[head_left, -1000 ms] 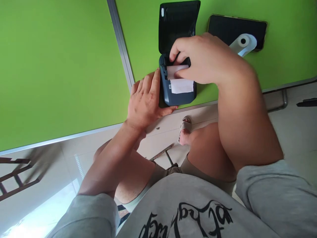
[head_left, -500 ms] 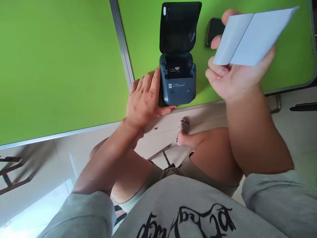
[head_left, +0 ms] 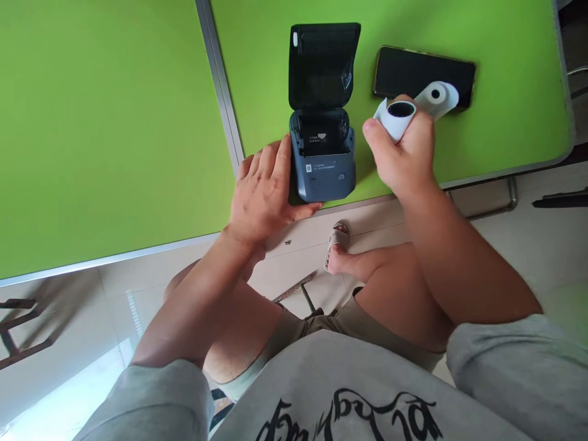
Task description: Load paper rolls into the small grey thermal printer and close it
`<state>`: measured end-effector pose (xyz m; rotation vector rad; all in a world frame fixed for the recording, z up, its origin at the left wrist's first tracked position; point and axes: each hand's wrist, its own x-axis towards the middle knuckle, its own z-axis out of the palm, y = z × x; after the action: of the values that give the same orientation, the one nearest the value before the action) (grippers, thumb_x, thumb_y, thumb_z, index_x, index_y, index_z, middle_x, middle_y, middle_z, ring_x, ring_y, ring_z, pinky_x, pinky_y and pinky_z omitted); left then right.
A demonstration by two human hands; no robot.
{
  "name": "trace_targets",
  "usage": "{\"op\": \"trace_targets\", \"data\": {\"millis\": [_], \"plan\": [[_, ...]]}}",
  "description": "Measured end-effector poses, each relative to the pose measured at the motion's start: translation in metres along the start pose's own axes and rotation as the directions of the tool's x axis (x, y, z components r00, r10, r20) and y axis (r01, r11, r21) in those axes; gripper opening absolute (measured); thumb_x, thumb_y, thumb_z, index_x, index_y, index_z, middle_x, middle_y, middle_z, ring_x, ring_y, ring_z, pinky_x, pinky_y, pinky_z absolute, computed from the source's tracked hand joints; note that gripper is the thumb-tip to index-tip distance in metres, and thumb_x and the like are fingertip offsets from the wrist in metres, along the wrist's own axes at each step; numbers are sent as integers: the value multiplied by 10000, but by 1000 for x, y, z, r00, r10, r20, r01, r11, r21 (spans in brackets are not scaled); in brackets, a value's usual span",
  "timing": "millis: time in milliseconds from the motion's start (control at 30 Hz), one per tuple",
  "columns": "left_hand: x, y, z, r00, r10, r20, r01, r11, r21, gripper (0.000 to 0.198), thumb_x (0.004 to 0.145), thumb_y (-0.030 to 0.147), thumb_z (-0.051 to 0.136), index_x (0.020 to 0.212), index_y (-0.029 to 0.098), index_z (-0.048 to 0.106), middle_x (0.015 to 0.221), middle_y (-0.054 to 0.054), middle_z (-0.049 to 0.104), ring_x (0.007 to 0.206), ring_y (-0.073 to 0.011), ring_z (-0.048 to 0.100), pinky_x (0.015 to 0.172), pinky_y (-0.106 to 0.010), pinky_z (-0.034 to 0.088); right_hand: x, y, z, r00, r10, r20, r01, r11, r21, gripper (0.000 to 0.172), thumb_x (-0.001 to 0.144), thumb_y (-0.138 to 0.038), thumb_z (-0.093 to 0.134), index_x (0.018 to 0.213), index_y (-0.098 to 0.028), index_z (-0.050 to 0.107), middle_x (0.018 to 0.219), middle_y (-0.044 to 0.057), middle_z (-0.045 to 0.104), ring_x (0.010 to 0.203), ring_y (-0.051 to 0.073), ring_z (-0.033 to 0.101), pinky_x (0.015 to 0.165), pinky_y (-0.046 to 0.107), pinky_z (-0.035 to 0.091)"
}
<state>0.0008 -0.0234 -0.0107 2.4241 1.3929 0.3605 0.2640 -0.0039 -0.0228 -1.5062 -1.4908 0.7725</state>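
Note:
A small blue-grey label printer (head_left: 324, 174) stands near the table's front edge, its black lid (head_left: 324, 67) raised and its paper bay showing no roll. My left hand (head_left: 261, 187) grips the printer's left side, with the thumb around the front corner. To the right of the printer, my right hand (head_left: 408, 147) is closed around a white paper roll (head_left: 394, 127), whose dark hollow core faces up. Behind that hand shows a second white curl of paper (head_left: 445, 101) with a small dark centre; I cannot tell whether it belongs to the same roll.
A black smartphone (head_left: 420, 67) lies behind my right hand, partly covered by the paper. The green table (head_left: 110, 122) has a metal seam (head_left: 220, 79) left of the printer. My legs and a sandalled foot (head_left: 337, 248) are below the front edge.
My right hand has turned over and come left and lower; the paper's broad flat face no longer shows, and the roll's core does. More of the phone is uncovered. My left hand stays on the printer.

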Motion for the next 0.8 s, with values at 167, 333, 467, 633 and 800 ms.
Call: {"op": "trace_targets", "data": {"millis": [167, 333, 467, 633, 800], "plan": [[0, 0, 0, 1000, -2, 0, 2, 1000, 5, 1173, 817, 962, 426, 1617, 109, 332, 1526, -260, 540, 1412, -450, 522, 1192, -551, 367, 2, 0, 4, 974, -151, -169, 131, 984, -122, 183, 929, -361, 660, 987, -300, 498, 825, 3, 624, 742, 184, 562, 701, 340, 474], [-1, 0, 0, 1000, 2, -7, -2, 1000, 11, 1158, 831, 949, 424, 1616, 102, 342, 1534, -261, 538, 1417, -446, 524, 1188, -536, 382, -3, -8, -1, 972, -229, -47, 206, 935, -290, 315, 988, -421, 557, 1286, -334, 504, 1213, 64, 713, 1040, 231, 689, 918, 399, 554], [-2, 0, 0, 1000, 5, -13, -5, 1000, 24, 1152, 830, 944, 441, 1615, 106, 347, 1531, -252, 549, 1407, -437, 536, 1182, -532, 396, -4, -8, 0, 981, -182, 75, 195, 850, -489, 439, 1015, -383, 474, 1453, -380, 440, 1312, 69, 704, 1191, 276, 688, 1043, 483, 548], [-2, -1, 2, 1000, 13, -23, -12, 999, 41, 1147, 833, 936, 462, 1617, 108, 335, 1529, -250, 550, 1406, -434, 539, 1180, -533, 397, -9, -21, 3, 971, -229, 72, 228, 782, -580, 488, 986, -339, 509, 1468, -391, 458, 1419, 94, 634, 1338, 302, 606, 1103, 526, 524], [-2, -2, 4, 999, 24, -29, -22, 999, 43, 1222, 789, 983, 455, 1622, 98, 324, 1541, -258, 533, 1419, -439, 527, 1193, -521, 384, -11, -41, -18, 897, -436, -72, 318, 749, -582, 316, 902, -275, 610, 1214, -303, 649, 1387, 149, 590, 1374, 339, 551, 1146, 548, 465]]}}
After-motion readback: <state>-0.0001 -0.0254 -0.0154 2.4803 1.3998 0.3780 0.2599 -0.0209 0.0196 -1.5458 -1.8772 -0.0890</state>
